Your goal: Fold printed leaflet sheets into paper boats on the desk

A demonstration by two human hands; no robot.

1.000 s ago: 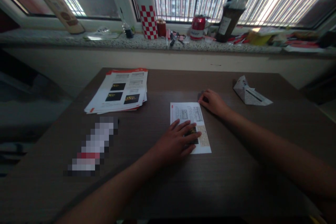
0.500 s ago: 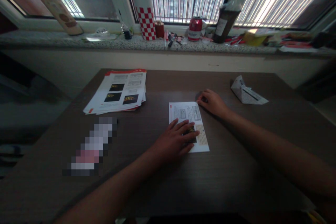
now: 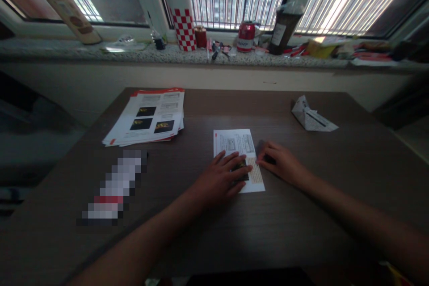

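Note:
A folded printed sheet [image 3: 234,142] lies flat in the middle of the dark wooden table [image 3: 301,214]. My left hand [image 3: 221,178] rests flat on its lower half, fingers stretched out and spread. My right hand [image 3: 284,165] lies against the sheet's right edge about halfway down. Its fingers are curled, with the fingertips pressing the paper's edge.
A stack of printed sheets with red borders [image 3: 147,116] sits at the table's back left. A folded paper shape [image 3: 310,116] lies at the back right. A pixelated item [image 3: 114,185] lies at the left. The windowsill holds a checkered bottle [image 3: 179,9], a red can [image 3: 246,36] and a dark bottle [image 3: 281,31].
My right hand has slid from the sheet's top right corner down along its right edge to about the middle. My left hand has stayed pressed on the sheet.

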